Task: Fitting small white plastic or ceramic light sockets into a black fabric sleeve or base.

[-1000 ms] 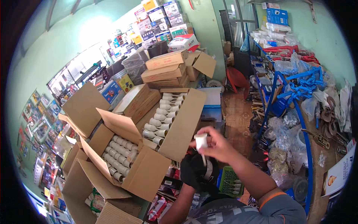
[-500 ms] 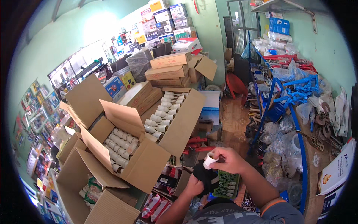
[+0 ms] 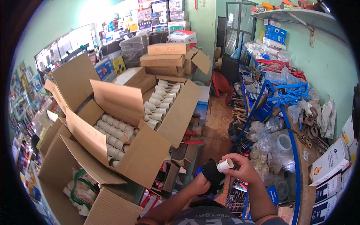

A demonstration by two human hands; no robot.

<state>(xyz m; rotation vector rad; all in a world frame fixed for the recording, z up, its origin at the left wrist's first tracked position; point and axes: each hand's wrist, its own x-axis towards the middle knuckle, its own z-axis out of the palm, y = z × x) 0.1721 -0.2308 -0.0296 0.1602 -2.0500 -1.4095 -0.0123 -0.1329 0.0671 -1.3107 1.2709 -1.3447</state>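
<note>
A white cup-shaped fitting [image 3: 224, 165] with a brass-coloured inside is pinched between the thumb and fingers of my right hand [image 3: 242, 168]. Its open end faces right, and its other end meets a black cloth [image 3: 212, 175]. My left hand [image 3: 200, 184] is closed round this cloth, just left of the fitting. Ahead and to the left, an open cardboard box [image 3: 150, 157] contains rows of similar white fittings [image 3: 110, 133]. Behind it, a second open box [image 3: 183, 108] has more white fittings [image 3: 159, 101] with narrow necks.
At lower left, an open carton [image 3: 52, 168] contains white pieces and green-edged plastic. Stacked flat boxes [image 3: 161, 61] stand at the back. Along the right runs a blue-framed shelf [image 3: 296, 150] crowded with bagged parts, blue clamps [image 3: 290, 93] and metal hooks. A tiled floor strip [image 3: 217, 127] lies between.
The fitting has turned from upright to lying sideways, its opening now toward the right. Both hands have shifted slightly, with cloth and fitting closer together. The whole view has swung a little.
</note>
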